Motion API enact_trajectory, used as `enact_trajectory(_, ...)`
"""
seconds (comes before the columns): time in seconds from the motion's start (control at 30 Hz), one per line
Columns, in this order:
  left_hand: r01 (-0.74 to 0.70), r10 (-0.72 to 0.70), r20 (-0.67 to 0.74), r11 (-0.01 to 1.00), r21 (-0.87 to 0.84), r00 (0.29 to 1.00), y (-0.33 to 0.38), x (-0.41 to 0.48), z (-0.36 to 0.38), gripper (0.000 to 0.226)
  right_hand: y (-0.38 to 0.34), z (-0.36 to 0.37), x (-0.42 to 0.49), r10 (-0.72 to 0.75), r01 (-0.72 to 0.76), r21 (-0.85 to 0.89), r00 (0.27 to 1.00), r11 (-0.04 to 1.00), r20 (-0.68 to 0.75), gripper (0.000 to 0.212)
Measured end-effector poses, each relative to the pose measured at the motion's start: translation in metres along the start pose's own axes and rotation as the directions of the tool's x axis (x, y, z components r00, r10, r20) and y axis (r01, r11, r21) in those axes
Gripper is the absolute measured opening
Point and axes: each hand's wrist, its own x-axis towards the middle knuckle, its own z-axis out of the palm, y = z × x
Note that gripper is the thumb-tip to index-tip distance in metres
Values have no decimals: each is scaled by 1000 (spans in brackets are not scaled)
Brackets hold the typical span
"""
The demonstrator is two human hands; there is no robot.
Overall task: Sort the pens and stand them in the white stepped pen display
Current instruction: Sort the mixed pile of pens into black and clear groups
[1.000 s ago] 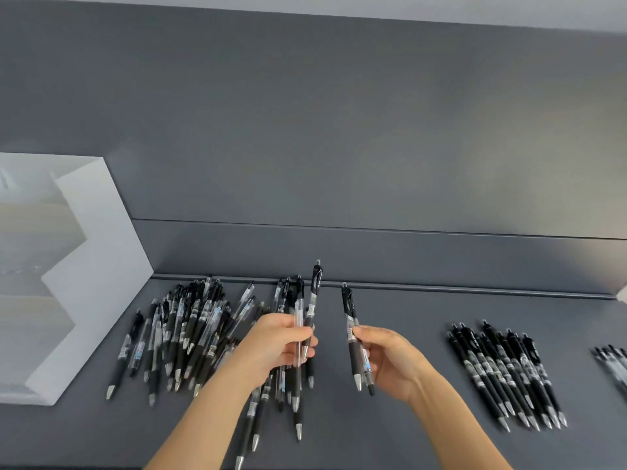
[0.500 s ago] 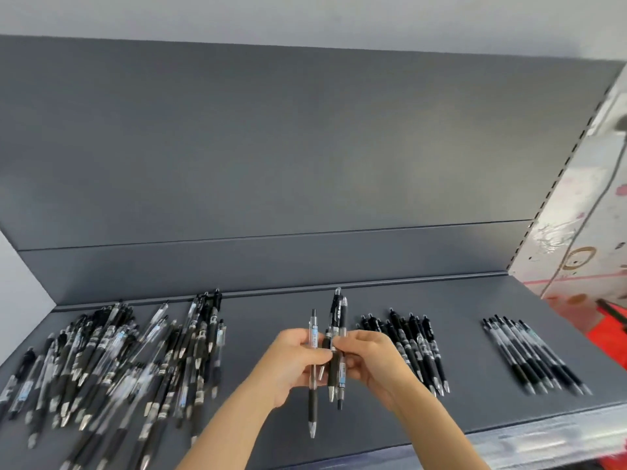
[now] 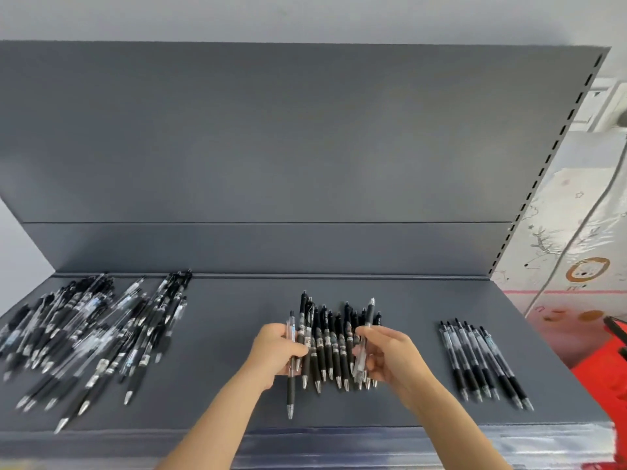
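Observation:
My left hand (image 3: 276, 354) grips a few pens (image 3: 291, 378) upright-ish, tips pointing down toward me, one clear-barrelled with a black grip hanging lowest. My right hand (image 3: 390, 357) pinches a single clear pen with a black cap (image 3: 364, 337) over a sorted row of black pens (image 3: 330, 347) lying mid-shelf. A large unsorted heap of pens (image 3: 91, 337) lies at the left. Another sorted row of clear-barrelled pens (image 3: 481, 361) lies at the right. The white stepped display is out of view.
The pens lie on a dark grey shelf (image 3: 237, 317) with a tall grey back panel (image 3: 271, 147). The shelf's front edge (image 3: 339, 435) runs just under my forearms. A patterned white sheet (image 3: 559, 249) and something red (image 3: 607, 374) lie beyond the right end.
My view swung right, so the white display left the frame. My hands came together, then parted; the right hand now holds one clear pen over the middle row.

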Motion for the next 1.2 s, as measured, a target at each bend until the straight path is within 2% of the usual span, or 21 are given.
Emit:
enact_trajectory(0.1, 35, -27, -62, 992, 123, 998, -12, 7, 2, 31, 2, -6, 3, 27, -27, -31, 1000, 999, 1, 17)
enact_trajectory(0.23, 65, -62, -65, 997, 38, 996, -15, 8, 10, 23, 7, -10, 8, 38, -38, -42, 999, 998, 5, 16)
enact_trajectory(0.4, 2, 16, -142, 992, 126, 990, -16, 13, 1, 29, 9, -9, 15, 50, -49, -55, 999, 997, 13, 14)
enact_trajectory(0.53, 10, 13, -132, 985, 175, 991, -23, 16, -7, 26, 12, -12, 17, 62, -61, -39, 998, 997, 27, 15)
enact_trajectory(0.63, 7, 12, -118, 987, 163, 993, -19, 16, -10, 19, 12, -17, 18, 66, -66, -8, 998, 998, 21, 15)
enact_trajectory(0.77, -85, 96, -134, 992, 89, 986, -1, 12, -7, 15, 12, -25, 16, 51, -51, 17, 999, 999, -6, 14)
enact_trajectory(0.83, -119, 115, -96, 992, -34, 989, 13, 9, 0, 13, 9, -29, 14, 39, -39, 26, 999, 999, -4, 14)
enact_trajectory(0.97, -62, 73, 32, 962, -265, 997, 35, 4, 13, 16, 1, -39, 8, 11, -15, 106, 999, 994, 42, 15)
enact_trajectory(1.2, 18, 52, 262, 966, -260, 964, 48, 8, 58, 20, -8, -76, -8, -42, 45, 159, 999, 986, -19, 15)
